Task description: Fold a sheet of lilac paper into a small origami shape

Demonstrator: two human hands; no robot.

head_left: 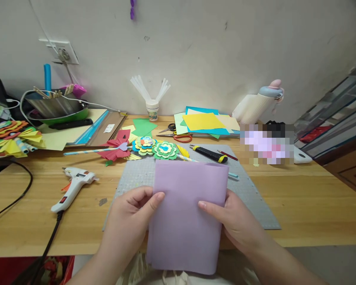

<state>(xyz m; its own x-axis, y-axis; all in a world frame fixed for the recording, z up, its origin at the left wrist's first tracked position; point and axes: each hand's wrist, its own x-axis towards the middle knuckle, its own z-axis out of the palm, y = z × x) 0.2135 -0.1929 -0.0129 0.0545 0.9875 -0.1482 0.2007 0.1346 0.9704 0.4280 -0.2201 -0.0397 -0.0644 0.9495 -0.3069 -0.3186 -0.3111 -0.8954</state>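
Both hands hold a light purple sheet of paper (184,233), folded over on itself, with its bend at the right side. My left hand (133,213) grips the left edge, thumb on the front and fingers behind. On the right edge, my right hand (240,217) pinches the paper the same way, its fingers mostly hidden behind. The sheet is held upright in front of the table's near edge. Beyond it lies a grey cutting mat (255,198). Paper flowers on striped sticks, among them a green layered flower (165,151), lie at the mat's far side.
A white hot glue gun (74,188) lies on the left with its cable trailing forward. A black and yellow utility knife (209,153), scissors (169,130) and stacked coloured paper (204,121) lie farther back. A paper cup (152,110) of glue sticks stands by the wall.
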